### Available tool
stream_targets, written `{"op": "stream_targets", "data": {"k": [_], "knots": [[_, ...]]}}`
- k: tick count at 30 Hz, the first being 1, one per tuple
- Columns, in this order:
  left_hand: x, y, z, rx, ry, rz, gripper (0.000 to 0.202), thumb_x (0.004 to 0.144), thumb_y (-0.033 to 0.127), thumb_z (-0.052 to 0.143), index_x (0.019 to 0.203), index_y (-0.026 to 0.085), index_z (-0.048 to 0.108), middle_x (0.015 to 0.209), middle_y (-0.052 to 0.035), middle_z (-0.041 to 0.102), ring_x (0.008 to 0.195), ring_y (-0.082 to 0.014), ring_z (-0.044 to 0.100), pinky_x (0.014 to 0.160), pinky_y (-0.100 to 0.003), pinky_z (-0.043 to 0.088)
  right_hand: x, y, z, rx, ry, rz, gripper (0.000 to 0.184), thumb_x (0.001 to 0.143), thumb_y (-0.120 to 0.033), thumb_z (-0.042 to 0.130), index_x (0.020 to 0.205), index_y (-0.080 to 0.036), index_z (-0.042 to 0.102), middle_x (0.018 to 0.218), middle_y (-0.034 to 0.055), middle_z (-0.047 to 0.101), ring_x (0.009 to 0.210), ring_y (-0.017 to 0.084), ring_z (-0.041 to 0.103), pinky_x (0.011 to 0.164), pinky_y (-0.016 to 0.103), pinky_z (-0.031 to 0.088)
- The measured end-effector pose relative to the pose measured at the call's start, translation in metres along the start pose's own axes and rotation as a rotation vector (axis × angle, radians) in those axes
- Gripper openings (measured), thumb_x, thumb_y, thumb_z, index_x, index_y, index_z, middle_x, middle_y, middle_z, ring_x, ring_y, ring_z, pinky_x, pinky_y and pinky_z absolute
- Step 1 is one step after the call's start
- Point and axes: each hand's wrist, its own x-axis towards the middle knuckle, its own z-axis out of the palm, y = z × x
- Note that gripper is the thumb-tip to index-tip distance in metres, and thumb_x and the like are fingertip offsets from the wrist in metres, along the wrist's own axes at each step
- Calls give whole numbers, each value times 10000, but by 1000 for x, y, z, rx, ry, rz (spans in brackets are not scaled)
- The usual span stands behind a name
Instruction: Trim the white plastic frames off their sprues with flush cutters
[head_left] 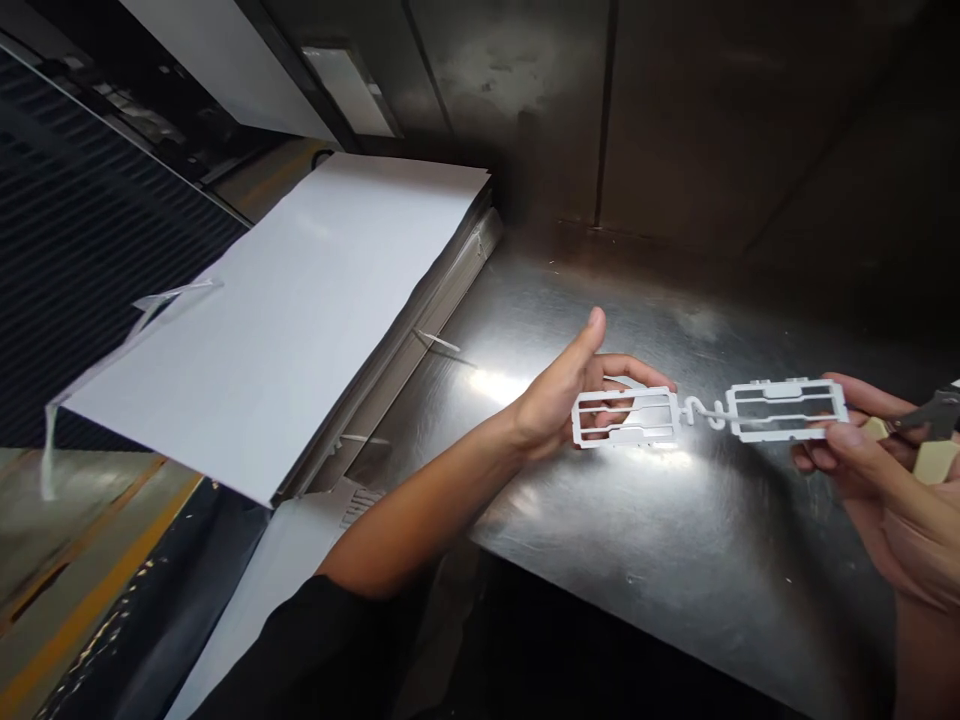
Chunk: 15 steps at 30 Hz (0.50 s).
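Note:
Two white plastic frames, the left one and the right one, are joined by a thin curly white runner. My left hand is behind the left frame, thumb raised and apart, its fingers stretched out against the frame's back. My right hand pinches the outer end of the right frame between thumb and fingers. A pair of nippers with cream handles and dark metal jaws also sits in my right hand, partly cut off by the picture's edge. Both frames are above the metal table.
Under my hands lies a scratched metal tabletop, backed by a dark metal panel. On the left a stack of boards with a white top sheet carries loose plastic strapping. White ties stick out of the stack's side.

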Motion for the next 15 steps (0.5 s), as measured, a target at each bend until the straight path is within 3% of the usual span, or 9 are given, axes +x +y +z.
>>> {"op": "stream_targets", "data": {"k": [2,4,7,9,11,13,15], "knots": [[1,-2,1,121,55,32,899,1024,994,540,1191,183,891,707,-18,552,558,-126,473,464,-239,376,-2,-3,4,93,68,-21,612,699,-557,1211,1137,-215,953,973,163,776,712,280,742,656,494,645],[1,-4,2,244,115,63,798,1036,926,638,1185,185,894,829,-44,632,652,-131,572,494,-211,458,-5,-9,9,113,175,-140,534,722,-493,1209,1063,-201,920,928,118,771,728,270,749,708,474,655],[1,-5,4,304,97,-30,709,1007,837,785,1266,180,859,1038,-90,728,808,-167,718,559,-222,598,-10,-20,18,85,228,-331,384,819,-356,1148,1035,-181,883,900,81,778,727,254,752,747,444,651],[0,-4,6,249,-6,-159,676,984,775,862,1268,162,830,1023,-87,737,730,-144,711,495,-194,554,-12,-27,22,57,256,-450,275,875,-279,1091,1007,-170,876,918,89,802,714,242,746,731,418,632],[1,-4,8,172,-76,-226,603,959,686,941,1195,146,814,844,-14,657,564,-64,565,414,-127,389,-13,-30,22,-33,306,-520,220,926,-275,1048,1026,-161,888,975,112,827,774,257,774,755,410,619],[3,-5,10,107,-38,-170,549,915,602,1014,1123,148,785,760,37,583,503,-26,461,384,-102,269,-13,-28,15,-184,358,-507,303,961,-356,1031,1143,-150,903,1048,127,835,879,281,799,802,404,604],[5,-6,13,82,99,-15,549,871,545,1059,1122,164,752,809,29,638,493,-32,506,367,-114,300,-13,-25,6,-288,358,-421,454,1010,-486,1002,1272,-139,873,1098,133,825,896,270,789,810,387,592]]}}
